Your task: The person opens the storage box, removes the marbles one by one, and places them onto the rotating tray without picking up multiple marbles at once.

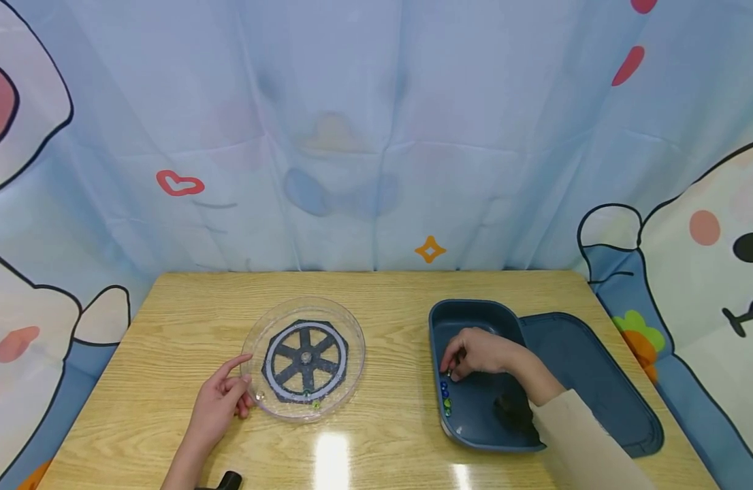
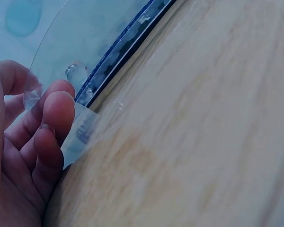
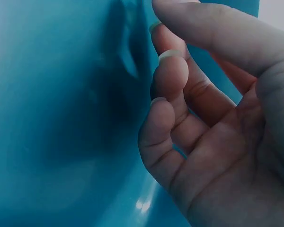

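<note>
On the left, a clear round dish (image 1: 358,367) holds a dark wheel-shaped insert with six spokes (image 1: 306,367) and a pale ring. A few small glass marbles lie inside the dish, among them a clear marble (image 2: 76,72) and a yellow-green marble (image 1: 316,404). My left hand (image 1: 220,398) grips the dish's left rim with curled fingers. My right hand (image 1: 477,352) reaches down into a blue bin (image 1: 474,432), pinching a small clear marble (image 1: 449,373) by the bin's left wall. Blue marbles (image 1: 444,390) and green marbles (image 1: 447,407) line that wall below the fingertips.
A flat blue lid (image 1: 597,381) lies right of the bin, partly under the right forearm. Between dish and bin runs the wooden table (image 1: 395,381). Behind the table hangs a printed curtain (image 1: 352,136). A black object (image 1: 229,480) shows at the front edge beside the left wrist.
</note>
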